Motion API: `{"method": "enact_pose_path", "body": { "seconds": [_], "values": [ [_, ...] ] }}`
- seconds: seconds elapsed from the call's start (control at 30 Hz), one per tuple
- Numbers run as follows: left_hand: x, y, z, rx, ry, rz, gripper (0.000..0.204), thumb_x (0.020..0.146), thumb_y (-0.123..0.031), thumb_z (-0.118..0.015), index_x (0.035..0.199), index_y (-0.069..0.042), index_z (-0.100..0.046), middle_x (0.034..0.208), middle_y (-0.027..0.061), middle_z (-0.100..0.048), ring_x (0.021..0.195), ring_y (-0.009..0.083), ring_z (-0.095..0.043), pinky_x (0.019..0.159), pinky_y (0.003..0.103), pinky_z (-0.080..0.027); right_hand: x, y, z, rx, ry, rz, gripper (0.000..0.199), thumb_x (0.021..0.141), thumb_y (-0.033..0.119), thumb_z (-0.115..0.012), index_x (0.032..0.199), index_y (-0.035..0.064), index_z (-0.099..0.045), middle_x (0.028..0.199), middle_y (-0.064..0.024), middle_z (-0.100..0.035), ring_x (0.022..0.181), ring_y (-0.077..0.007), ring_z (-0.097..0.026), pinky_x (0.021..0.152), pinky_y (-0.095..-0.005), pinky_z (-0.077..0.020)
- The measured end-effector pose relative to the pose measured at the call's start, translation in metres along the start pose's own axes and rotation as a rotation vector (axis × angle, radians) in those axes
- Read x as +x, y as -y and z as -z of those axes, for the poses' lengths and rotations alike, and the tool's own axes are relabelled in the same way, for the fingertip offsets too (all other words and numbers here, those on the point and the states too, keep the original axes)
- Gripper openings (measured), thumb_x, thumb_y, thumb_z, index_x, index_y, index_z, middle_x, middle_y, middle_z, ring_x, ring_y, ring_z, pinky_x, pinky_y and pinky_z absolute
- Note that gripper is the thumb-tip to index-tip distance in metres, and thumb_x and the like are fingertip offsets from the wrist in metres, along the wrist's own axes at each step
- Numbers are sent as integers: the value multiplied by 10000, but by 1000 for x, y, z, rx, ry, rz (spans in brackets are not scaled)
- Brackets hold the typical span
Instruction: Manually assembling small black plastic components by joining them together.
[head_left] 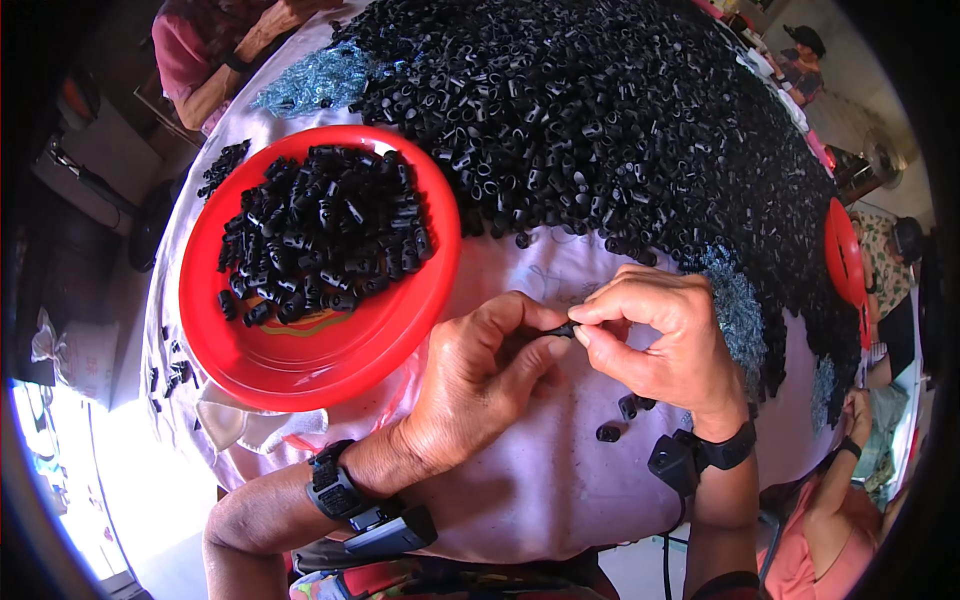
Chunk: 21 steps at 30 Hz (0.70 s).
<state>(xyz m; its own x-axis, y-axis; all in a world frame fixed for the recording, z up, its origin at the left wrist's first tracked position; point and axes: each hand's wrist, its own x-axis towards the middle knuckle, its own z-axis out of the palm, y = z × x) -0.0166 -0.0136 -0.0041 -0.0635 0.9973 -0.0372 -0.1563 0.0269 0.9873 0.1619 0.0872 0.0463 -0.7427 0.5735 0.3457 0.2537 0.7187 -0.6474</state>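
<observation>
In front of me, both hands meet over the cloth, pinching one small black plastic cord lock. My left hand grips it between thumb and forefinger from the left. From the right, the thumb and fingertips of my right hand close on its other end. Fingers cover most of the piece. A few loose black pieces lie on the cloth below my right hand. To the left, a round red plastic tray holds a mound of black cord locks.
A huge heap of hollow black parts spreads across the far side. Fine silvery-blue springs, apparently, form piles at the upper left and beside my right hand. A white cloth lies below the tray. Other people sit around the table.
</observation>
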Motion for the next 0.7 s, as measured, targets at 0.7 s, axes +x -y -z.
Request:
{"method": "enact_pose_path", "body": {
  "seconds": [0.7],
  "values": [
    [11, -2, 7, -424, 51, 201, 188, 1064, -195, -613, 1150, -35, -661, 993, 41, -713, 873, 91, -666, 778, 269, -566, 2, 4, -12, -137, -87, 58, 349, 730, 35, -824, 1068, 22, -737, 908, -93, -699, 836, -279, -657, 733, -379, -545]
  ]
}}
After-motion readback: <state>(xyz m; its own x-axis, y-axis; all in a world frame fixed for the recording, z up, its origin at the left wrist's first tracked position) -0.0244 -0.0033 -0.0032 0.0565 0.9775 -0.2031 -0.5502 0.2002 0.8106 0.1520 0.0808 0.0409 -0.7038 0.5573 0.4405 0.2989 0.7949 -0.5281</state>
